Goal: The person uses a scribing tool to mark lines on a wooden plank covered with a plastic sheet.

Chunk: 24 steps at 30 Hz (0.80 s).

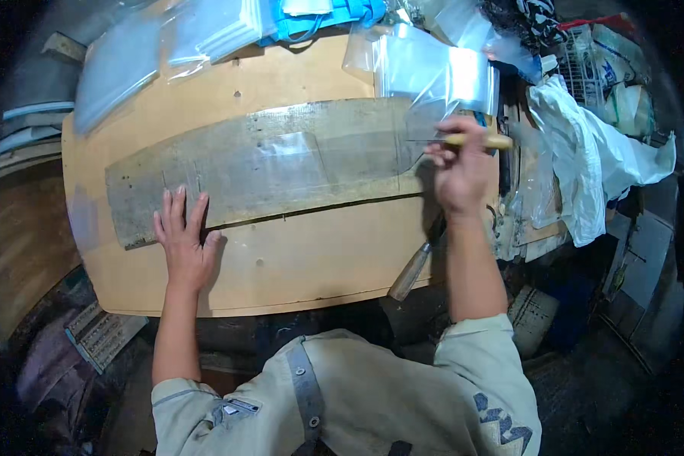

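A long grey worn board [220, 171] lies across the tan tabletop [319, 258], with clear plastic film [290, 154] spread over part of it. My left hand [185, 247] rests with fingers spread on the board's near left edge. Over the board's right end, my right hand [461, 178] is closed around the pale wooden handle of an awl [498, 142], whose thin metal shaft points left. Whether its tip touches the film is too small to tell. A wooden-handled tool [410, 273] lies near my right forearm, its dark metal end partly in shadow.
Stacks of clear plastic bags [118, 72] line the table's far left. Another plastic bundle [433, 72] sits at the far right, beside a blue bag [327, 17]. A white sack [577, 144] drapes beyond the right edge, near a wire rack [579, 64].
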Each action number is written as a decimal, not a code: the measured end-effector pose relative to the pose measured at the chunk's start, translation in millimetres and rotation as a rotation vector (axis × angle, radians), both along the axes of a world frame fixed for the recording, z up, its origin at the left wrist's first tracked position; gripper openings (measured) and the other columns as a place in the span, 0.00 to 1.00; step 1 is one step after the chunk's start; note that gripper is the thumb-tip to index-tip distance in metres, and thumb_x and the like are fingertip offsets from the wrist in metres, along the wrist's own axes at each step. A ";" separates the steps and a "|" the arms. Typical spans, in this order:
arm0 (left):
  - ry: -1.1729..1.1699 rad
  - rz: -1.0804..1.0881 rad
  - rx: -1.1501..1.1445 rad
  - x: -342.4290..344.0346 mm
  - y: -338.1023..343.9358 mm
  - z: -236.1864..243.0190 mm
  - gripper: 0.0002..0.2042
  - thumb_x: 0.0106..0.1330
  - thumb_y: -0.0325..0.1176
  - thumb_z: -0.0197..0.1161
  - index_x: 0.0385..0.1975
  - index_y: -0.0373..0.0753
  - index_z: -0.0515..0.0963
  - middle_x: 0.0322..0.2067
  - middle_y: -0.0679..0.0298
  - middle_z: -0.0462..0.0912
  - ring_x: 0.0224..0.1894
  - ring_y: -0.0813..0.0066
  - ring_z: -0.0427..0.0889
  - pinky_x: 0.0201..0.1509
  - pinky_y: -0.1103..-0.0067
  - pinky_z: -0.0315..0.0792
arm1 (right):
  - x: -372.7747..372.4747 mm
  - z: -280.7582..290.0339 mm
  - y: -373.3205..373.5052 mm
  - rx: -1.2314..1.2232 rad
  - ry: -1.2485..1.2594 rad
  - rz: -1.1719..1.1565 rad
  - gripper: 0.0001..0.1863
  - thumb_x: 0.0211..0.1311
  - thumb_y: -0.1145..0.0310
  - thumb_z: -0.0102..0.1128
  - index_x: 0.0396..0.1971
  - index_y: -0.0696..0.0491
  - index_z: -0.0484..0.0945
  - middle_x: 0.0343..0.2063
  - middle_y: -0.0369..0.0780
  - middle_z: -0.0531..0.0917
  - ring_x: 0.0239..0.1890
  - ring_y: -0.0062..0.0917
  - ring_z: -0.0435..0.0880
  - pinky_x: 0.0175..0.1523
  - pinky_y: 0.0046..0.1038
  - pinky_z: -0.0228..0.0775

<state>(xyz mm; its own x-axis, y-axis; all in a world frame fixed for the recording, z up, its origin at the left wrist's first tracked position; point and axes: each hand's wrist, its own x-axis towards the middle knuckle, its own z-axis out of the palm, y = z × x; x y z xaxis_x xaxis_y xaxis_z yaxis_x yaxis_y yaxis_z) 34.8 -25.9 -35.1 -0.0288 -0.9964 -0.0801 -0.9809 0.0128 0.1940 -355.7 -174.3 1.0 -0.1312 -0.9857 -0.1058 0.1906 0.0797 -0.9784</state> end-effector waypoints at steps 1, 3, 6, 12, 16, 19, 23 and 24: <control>-0.014 -0.005 0.003 0.3 -0.1 1.4 0.28 0.66 0.58 0.49 0.64 0.54 0.66 0.69 0.59 0.54 0.73 0.54 0.46 0.72 0.52 0.35 | 7.7 -8.0 -2.0 -0.022 -0.006 0.067 0.23 0.72 0.51 0.47 0.36 0.58 0.76 0.29 0.36 0.76 0.30 0.18 0.74 0.39 0.21 0.67; -0.019 -0.017 0.016 -2.9 -2.8 1.2 0.29 0.67 0.59 0.46 0.64 0.53 0.66 0.70 0.59 0.53 0.73 0.55 0.45 0.72 0.53 0.34 | 10.2 -29.1 -7.6 -0.064 -0.004 0.194 0.24 0.71 0.49 0.47 0.36 0.59 0.75 0.28 0.36 0.75 0.30 0.18 0.75 0.40 0.22 0.68; -0.025 -0.015 0.028 -1.0 -5.1 2.2 0.29 0.67 0.60 0.46 0.64 0.53 0.66 0.70 0.59 0.53 0.73 0.54 0.46 0.72 0.52 0.34 | -2.9 -40.5 -2.3 -0.032 0.142 0.154 0.22 0.70 0.51 0.50 0.37 0.59 0.75 0.27 0.35 0.75 0.31 0.18 0.75 0.40 0.22 0.68; -0.048 -0.021 -0.031 11.4 -1.1 3.2 0.28 0.67 0.57 0.48 0.63 0.51 0.67 0.69 0.58 0.55 0.72 0.53 0.47 0.71 0.52 0.35 | -18.8 -45.7 19.6 0.043 0.151 0.128 0.20 0.72 0.56 0.48 0.42 0.60 0.73 0.30 0.38 0.77 0.33 0.22 0.76 0.44 0.26 0.72; -0.015 0.021 -0.029 12.0 0.4 2.1 0.29 0.65 0.58 0.51 0.62 0.50 0.68 0.69 0.56 0.56 0.72 0.53 0.48 0.71 0.53 0.36 | -13.9 -42.8 17.3 0.044 0.180 0.095 0.18 0.71 0.56 0.50 0.42 0.58 0.74 0.27 0.36 0.78 0.32 0.20 0.77 0.43 0.25 0.71; 0.016 0.061 -0.015 9.5 0.5 -0.4 0.33 0.53 0.48 0.67 0.62 0.55 0.68 0.68 0.57 0.57 0.72 0.52 0.49 0.71 0.51 0.38 | -13.0 -53.7 23.2 0.081 0.182 0.097 0.16 0.72 0.58 0.48 0.43 0.57 0.74 0.26 0.36 0.79 0.32 0.19 0.78 0.43 0.24 0.69; 0.009 0.061 0.001 3.6 -5.8 2.6 0.32 0.55 0.56 0.59 0.61 0.53 0.69 0.68 0.57 0.58 0.72 0.51 0.49 0.70 0.50 0.37 | -17.2 -50.6 27.9 0.049 0.044 0.083 0.16 0.72 0.60 0.48 0.44 0.58 0.73 0.31 0.39 0.78 0.33 0.22 0.77 0.45 0.28 0.69; -0.002 0.046 0.002 5.0 -4.3 -0.6 0.32 0.60 0.64 0.52 0.61 0.52 0.69 0.68 0.56 0.58 0.71 0.50 0.49 0.70 0.50 0.37 | -14.4 -51.9 29.0 0.053 0.043 0.059 0.16 0.71 0.59 0.49 0.44 0.58 0.73 0.30 0.38 0.76 0.34 0.23 0.76 0.45 0.28 0.69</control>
<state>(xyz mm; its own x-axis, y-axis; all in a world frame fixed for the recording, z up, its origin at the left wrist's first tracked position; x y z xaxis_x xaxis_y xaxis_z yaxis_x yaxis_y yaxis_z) 39.8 -30.2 -35.6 0.0170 -0.9965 -0.0817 -0.9809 -0.0324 0.1920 -370.1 -145.4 -50.9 -0.0787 -0.9850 -0.1534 0.1422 0.1412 -0.9797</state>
